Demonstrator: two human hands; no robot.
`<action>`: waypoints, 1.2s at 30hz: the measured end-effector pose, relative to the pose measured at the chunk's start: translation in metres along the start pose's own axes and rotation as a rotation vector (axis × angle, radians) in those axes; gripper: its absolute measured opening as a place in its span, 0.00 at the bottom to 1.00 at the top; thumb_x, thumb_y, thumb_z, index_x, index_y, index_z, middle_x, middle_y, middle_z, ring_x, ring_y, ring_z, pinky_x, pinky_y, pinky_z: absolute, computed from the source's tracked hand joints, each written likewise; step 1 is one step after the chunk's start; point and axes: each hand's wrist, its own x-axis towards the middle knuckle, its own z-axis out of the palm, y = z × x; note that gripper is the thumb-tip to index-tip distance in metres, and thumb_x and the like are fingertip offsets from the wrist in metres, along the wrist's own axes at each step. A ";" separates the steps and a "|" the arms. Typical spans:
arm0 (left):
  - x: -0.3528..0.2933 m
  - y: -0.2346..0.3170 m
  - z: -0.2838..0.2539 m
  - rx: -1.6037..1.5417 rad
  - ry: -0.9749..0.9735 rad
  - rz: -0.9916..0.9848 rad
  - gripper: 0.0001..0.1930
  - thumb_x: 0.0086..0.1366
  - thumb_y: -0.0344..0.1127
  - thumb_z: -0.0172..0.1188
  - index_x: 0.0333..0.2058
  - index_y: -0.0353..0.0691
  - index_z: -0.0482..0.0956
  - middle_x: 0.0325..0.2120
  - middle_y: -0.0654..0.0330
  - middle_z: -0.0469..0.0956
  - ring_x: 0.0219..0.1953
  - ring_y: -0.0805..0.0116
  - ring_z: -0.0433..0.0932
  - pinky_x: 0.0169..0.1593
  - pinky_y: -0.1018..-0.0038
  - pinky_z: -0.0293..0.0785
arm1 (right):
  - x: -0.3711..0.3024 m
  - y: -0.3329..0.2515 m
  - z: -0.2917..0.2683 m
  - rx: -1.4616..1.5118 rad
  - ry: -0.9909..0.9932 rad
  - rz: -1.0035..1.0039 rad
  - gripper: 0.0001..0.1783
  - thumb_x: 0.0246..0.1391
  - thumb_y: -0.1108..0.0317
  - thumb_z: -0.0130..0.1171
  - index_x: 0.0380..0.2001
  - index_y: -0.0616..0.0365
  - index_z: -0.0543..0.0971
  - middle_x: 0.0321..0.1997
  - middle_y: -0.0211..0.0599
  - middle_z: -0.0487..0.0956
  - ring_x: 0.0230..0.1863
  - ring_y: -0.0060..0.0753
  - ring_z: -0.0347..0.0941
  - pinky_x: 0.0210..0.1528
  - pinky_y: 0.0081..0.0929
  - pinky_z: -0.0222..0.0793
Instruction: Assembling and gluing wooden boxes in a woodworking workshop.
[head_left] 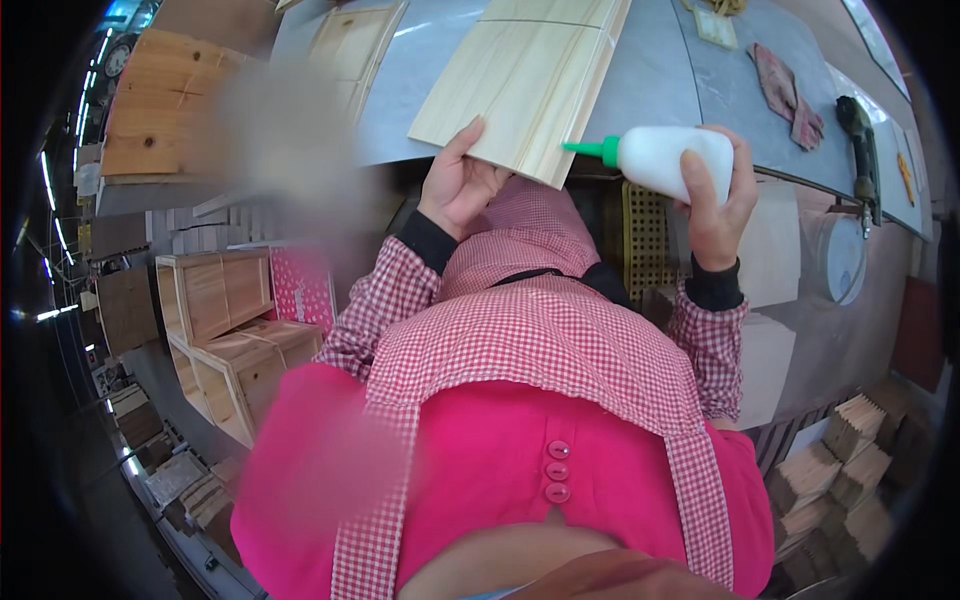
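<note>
My left hand [462, 182] grips the near end of a pale wooden board [520, 85], thumb on top and the other fingers underneath. The board lies partly over the grey worktable [650, 70], its near end sticking out past the edge. A groove runs across its far part, and another runs along its right side. In my right hand [722, 205] is a white squeeze bottle [665, 160] with a green nozzle, held on its side. The nozzle tip points left, close to the board's right edge near the corner. Whether it touches cannot be made out.
On the table lie another wooden panel [350, 50], a stained pinkish glove [785, 95] and a dark power tool [857, 140]. Wooden boxes [225, 330] stand at the left. A yellow perforated crate [648, 235] sits below the table edge. Stacked wood pieces [840, 465] are at lower right.
</note>
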 end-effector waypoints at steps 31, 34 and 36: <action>0.000 0.003 0.010 -0.003 0.032 0.011 0.24 0.67 0.33 0.52 0.59 0.35 0.57 0.55 0.51 0.68 0.57 0.59 0.69 0.61 0.62 0.68 | 0.057 0.020 0.015 0.104 0.328 0.018 0.20 0.54 0.62 0.61 0.42 0.64 0.68 0.32 0.35 0.74 0.20 0.20 0.69 0.15 0.16 0.63; 0.002 0.003 0.008 -0.027 -0.017 -0.014 0.26 0.67 0.33 0.51 0.61 0.36 0.54 0.58 0.49 0.65 0.61 0.55 0.65 0.64 0.59 0.62 | 0.028 0.003 0.005 0.092 0.226 0.057 0.19 0.54 0.62 0.61 0.42 0.63 0.69 0.32 0.34 0.74 0.21 0.20 0.70 0.16 0.16 0.64; 0.003 0.004 0.006 -0.020 -0.017 -0.014 0.26 0.68 0.33 0.51 0.61 0.36 0.54 0.58 0.49 0.65 0.61 0.55 0.65 0.64 0.59 0.63 | 0.013 -0.002 0.000 0.140 0.183 0.117 0.20 0.54 0.63 0.61 0.43 0.63 0.69 0.33 0.35 0.74 0.23 0.22 0.71 0.18 0.16 0.66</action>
